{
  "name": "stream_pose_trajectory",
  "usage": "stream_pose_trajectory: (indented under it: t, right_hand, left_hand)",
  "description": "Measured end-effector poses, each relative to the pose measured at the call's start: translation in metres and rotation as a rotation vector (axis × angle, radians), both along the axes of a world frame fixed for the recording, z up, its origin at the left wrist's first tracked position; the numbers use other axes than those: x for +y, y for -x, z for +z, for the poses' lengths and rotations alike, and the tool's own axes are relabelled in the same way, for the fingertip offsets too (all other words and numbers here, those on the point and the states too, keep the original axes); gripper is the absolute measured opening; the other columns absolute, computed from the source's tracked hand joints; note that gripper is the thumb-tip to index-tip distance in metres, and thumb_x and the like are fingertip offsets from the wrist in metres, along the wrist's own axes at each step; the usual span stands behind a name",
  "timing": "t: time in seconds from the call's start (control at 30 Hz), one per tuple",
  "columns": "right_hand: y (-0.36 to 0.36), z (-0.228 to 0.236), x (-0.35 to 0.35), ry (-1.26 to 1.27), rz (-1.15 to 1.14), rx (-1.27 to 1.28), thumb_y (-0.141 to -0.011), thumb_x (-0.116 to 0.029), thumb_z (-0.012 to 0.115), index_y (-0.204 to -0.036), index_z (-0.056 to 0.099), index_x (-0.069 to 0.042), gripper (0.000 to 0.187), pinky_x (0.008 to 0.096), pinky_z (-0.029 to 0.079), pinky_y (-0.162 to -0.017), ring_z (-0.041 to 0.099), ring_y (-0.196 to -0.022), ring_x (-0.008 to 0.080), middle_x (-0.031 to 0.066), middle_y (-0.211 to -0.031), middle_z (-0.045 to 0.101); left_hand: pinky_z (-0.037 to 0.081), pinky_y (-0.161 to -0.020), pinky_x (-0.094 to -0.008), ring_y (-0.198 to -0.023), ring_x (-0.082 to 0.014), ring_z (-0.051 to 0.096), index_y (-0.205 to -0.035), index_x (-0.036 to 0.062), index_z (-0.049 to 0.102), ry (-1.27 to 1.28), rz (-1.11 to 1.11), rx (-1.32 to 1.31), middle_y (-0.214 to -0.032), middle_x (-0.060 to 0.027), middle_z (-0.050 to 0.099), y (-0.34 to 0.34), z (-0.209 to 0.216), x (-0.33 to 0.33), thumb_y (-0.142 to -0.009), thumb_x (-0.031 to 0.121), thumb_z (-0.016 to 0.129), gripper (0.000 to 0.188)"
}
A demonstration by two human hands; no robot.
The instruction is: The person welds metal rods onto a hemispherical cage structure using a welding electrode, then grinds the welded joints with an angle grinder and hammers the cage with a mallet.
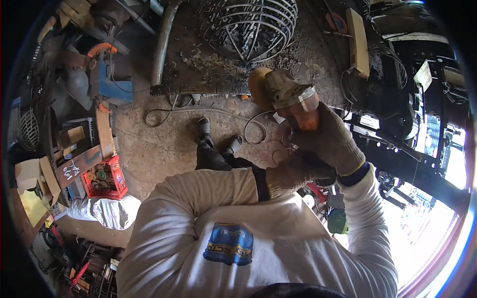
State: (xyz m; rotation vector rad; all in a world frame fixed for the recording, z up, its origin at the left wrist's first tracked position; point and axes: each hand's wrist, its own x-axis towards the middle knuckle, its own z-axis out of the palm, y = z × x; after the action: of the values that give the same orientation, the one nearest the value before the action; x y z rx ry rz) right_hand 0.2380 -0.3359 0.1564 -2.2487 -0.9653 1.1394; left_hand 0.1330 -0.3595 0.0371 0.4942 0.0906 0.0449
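Observation:
An angle grinder [304,115] with an orange body is held up in front of me, at the near edge of the steel worktable [208,79]. Its tan disc [259,88] points left, next to a worn, dusty head. My right hand [335,141], in a grey knitted glove, is wrapped round the orange body. Close below it my left hand [293,174], gloved alike, is closed at the grinder's rear end; its fingertips are partly hidden. On the table beyond stands a round wire cage [251,30] of curved metal rods.
A metal pipe [164,47] lies at the table's left. To the right is a long cardboard box [357,42]. A cable [213,110] loops across the floor by my feet. At left are a red crate [105,179], a white sack [107,211] and a blue metal piece [110,84].

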Motion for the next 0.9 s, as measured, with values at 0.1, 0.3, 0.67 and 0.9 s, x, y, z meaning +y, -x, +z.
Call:
stream_pose_trajectory:
  t: [0.1, 0.3, 0.67, 0.9]
  right_hand:
    - [0.001, 0.001, 0.014, 0.071, 0.079, -0.082, -0.072, -0.028, 0.083, -0.128, 0.057, 0.0, 0.068, 0.042, 0.056, -0.09, 0.071, -0.106, 0.0351, 0.0203, -0.111, 0.072]
    - [0.004, 0.008, 0.039, 0.176, 0.137, -0.106, -0.073, -0.019, 0.08, -0.133, 0.056, 0.0, 0.067, 0.0376, 0.054, -0.094, 0.069, -0.107, 0.0226, 0.0134, -0.115, 0.071]
    - [-0.001, -0.002, 0.047, 0.208, 0.151, -0.114, -0.074, -0.015, 0.079, -0.13, 0.059, -0.001, 0.06, 0.035, 0.054, -0.093, 0.069, -0.105, 0.0188, 0.0107, -0.114, 0.072]
    - [-0.001, -0.011, 0.046, 0.109, 0.161, -0.013, -0.073, -0.027, 0.082, -0.124, 0.058, 0.002, 0.064, 0.0439, 0.056, -0.088, 0.071, -0.102, 0.0374, 0.0231, -0.107, 0.071]
  left_hand:
    - [0.062, -0.075, -0.0309, -0.087, -0.0168, 0.074, -0.113, -0.002, 0.069, 0.029, -0.091, 0.052, -0.1, -0.0108, 0.075, -0.002, 0.009, 0.013, -0.083, 0.014, 0.086, 0.038]
    - [0.062, -0.081, -0.0341, -0.094, -0.0208, 0.074, -0.115, -0.0049, 0.067, 0.1, -0.111, 0.007, -0.106, -0.014, 0.074, -0.001, 0.006, 0.025, -0.084, 0.009, 0.085, 0.038]
    - [0.061, -0.083, -0.035, -0.098, -0.0196, 0.073, -0.118, -0.0015, 0.068, 0.22, -0.002, -0.104, -0.109, -0.0137, 0.074, -0.004, -0.007, 0.019, -0.086, 0.015, 0.083, 0.039]
    - [0.061, -0.085, -0.0356, -0.1, -0.0189, 0.072, -0.119, 0.0007, 0.068, 0.346, 0.152, -0.171, -0.112, -0.0134, 0.073, -0.005, -0.006, 0.011, -0.087, 0.018, 0.082, 0.039]
